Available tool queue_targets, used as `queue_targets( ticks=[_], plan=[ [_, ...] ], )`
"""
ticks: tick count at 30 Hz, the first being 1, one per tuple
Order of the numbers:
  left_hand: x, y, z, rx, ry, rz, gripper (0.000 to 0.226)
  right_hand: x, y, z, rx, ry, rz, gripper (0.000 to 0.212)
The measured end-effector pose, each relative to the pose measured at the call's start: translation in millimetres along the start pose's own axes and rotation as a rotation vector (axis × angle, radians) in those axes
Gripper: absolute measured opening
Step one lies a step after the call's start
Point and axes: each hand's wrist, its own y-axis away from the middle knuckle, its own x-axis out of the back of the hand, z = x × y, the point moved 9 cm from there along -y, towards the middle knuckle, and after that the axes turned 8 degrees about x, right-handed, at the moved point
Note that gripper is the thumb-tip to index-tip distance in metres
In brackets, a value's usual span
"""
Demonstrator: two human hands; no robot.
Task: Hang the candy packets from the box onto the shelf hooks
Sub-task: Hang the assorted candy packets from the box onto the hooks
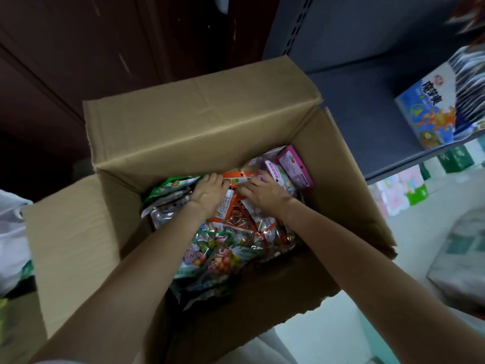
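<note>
An open cardboard box (199,122) stands in front of me, filled with several candy packets. Both my arms reach down into it. My left hand (208,191) and my right hand (263,191) both grip the top of an orange candy packet (237,178) near the box's far wall. More orange packets (244,219) lie under my hands. Green packets (170,187) lie at the left and pink packets (294,166) at the far right. Colourful packets (215,256) fill the near part of the box.
A dark grey shelf (362,114) stands at the right with a blue printed carton (430,106) on it. Pink and green packages (404,190) sit below that shelf. A white plastic bag (11,237) lies at the left. A dark wooden door (78,48) is behind the box.
</note>
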Motion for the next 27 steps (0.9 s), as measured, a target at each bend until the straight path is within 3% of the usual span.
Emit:
queue_targets(
  ticks=[7,16,20,24,27],
  plan=[
    [12,7,-5,-0.028,0.017,0.058,0.054,5,-15,9,0.007,0.022,0.018,0.059],
    [28,23,-9,-0.051,-0.087,0.100,0.050,23,-49,24,-0.077,-0.206,0.063,0.076],
    [41,29,-11,-0.050,-0.059,0.144,0.044,36,-43,27,-0.156,-0.320,0.164,0.070],
    [62,43,-24,-0.017,0.150,0.166,0.039,65,-6,33,-0.207,-0.298,0.323,0.044],
    [95,69,-48,0.071,0.358,0.252,0.035,87,56,50,-0.337,-0.486,0.567,0.042]
  ],
)
